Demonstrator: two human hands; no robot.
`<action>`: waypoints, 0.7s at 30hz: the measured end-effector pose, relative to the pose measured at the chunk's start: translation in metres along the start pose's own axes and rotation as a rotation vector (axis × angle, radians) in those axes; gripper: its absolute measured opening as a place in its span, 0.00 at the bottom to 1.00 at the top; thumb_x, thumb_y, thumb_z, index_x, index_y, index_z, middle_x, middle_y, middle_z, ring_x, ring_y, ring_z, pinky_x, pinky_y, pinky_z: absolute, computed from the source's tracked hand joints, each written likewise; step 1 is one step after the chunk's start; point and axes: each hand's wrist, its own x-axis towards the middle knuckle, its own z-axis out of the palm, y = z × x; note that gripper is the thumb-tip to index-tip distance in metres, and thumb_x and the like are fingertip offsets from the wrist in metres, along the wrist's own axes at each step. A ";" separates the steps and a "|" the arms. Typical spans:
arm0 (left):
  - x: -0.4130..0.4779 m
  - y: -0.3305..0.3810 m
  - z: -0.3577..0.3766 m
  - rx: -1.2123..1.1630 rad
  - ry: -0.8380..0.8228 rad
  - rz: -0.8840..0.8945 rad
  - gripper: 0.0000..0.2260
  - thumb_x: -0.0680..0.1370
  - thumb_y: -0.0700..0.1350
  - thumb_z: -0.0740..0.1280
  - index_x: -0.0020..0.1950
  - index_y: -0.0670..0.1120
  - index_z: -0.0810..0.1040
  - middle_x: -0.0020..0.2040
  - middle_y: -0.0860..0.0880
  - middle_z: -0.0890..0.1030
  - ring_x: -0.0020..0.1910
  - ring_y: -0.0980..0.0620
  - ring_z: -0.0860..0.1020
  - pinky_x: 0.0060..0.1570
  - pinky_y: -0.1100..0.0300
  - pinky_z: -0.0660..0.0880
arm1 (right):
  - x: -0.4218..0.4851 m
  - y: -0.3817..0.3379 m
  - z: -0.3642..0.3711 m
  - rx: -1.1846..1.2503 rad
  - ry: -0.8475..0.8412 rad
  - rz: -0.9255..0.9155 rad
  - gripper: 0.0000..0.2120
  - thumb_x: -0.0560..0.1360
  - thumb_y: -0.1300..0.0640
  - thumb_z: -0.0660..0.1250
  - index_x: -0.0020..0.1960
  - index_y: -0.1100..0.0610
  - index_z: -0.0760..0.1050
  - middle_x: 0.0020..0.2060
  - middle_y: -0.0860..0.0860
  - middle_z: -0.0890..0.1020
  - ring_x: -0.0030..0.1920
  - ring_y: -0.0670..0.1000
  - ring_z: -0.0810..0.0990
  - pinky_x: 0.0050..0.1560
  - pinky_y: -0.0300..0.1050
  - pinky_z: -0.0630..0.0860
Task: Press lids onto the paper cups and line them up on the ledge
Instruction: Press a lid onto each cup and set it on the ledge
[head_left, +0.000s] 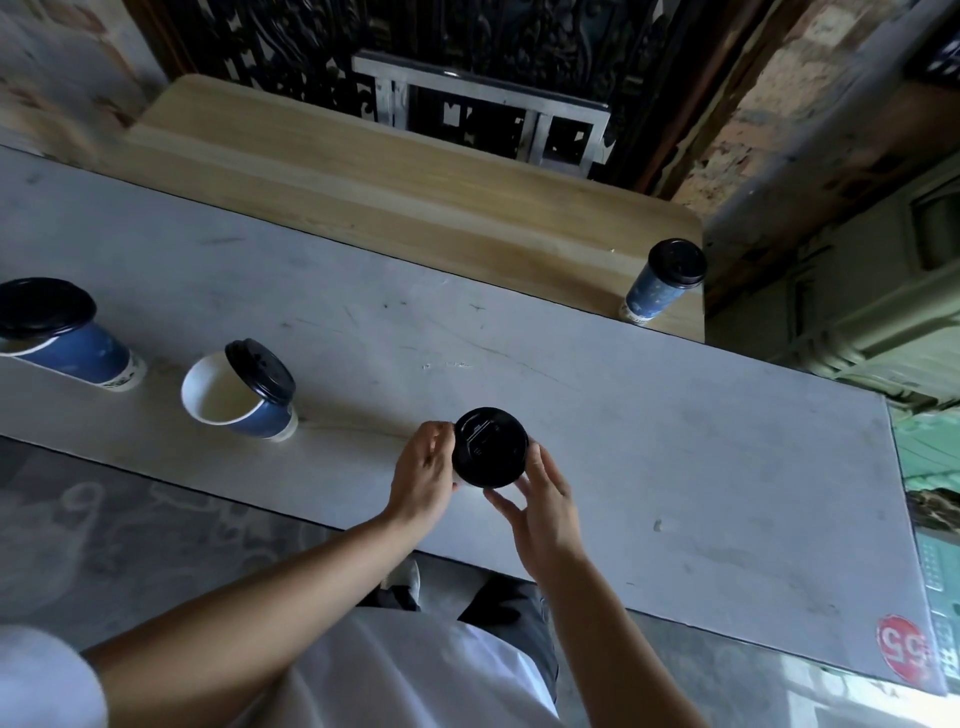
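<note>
Black lid (490, 447) sits on top of the held cup (457, 479), near the near edge of the grey counter (649, 426), about mid-scene; only a white sliver of that cup shows under the lid. Left hand (423, 467) curls its fingers round the cup's left side, touching the lid rim. Right hand (540, 499) pinches the lid rim from the near right, thumb on the near edge, fingers bent along the right edge. Open cup (244, 410) stands to the left on the counter, its tilted lid (261, 370) propped on the far rim, not pressed down. Far-left cup (88, 356) has a loose lid (44, 306) lying askew on top. Finished cup (655, 293), lid on, stands upright at the right end of the wooden ledge (389, 187), just beyond the counter's far edge. Red sticker (904, 654) marks the counter's near right corner. White shirt (405, 675) fills the bottom.
</note>
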 end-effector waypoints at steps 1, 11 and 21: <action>0.001 0.001 -0.001 0.018 -0.001 0.000 0.13 0.84 0.53 0.56 0.55 0.47 0.75 0.49 0.51 0.79 0.49 0.58 0.78 0.47 0.48 0.83 | 0.001 -0.002 0.000 -0.023 0.003 0.007 0.14 0.84 0.50 0.58 0.62 0.51 0.81 0.57 0.48 0.84 0.64 0.50 0.79 0.59 0.57 0.80; 0.005 0.005 -0.006 0.112 -0.119 0.278 0.16 0.86 0.39 0.52 0.69 0.42 0.73 0.65 0.46 0.79 0.67 0.50 0.76 0.70 0.55 0.70 | 0.006 -0.007 0.000 -0.018 -0.006 0.024 0.14 0.85 0.51 0.57 0.60 0.51 0.81 0.58 0.52 0.84 0.63 0.54 0.79 0.53 0.60 0.82; -0.007 -0.001 -0.007 0.072 -0.045 0.282 0.11 0.84 0.43 0.58 0.63 0.57 0.71 0.56 0.63 0.78 0.54 0.67 0.77 0.49 0.62 0.77 | 0.008 -0.008 0.002 -0.036 0.028 -0.038 0.13 0.84 0.55 0.59 0.63 0.54 0.80 0.59 0.52 0.84 0.64 0.52 0.80 0.60 0.51 0.77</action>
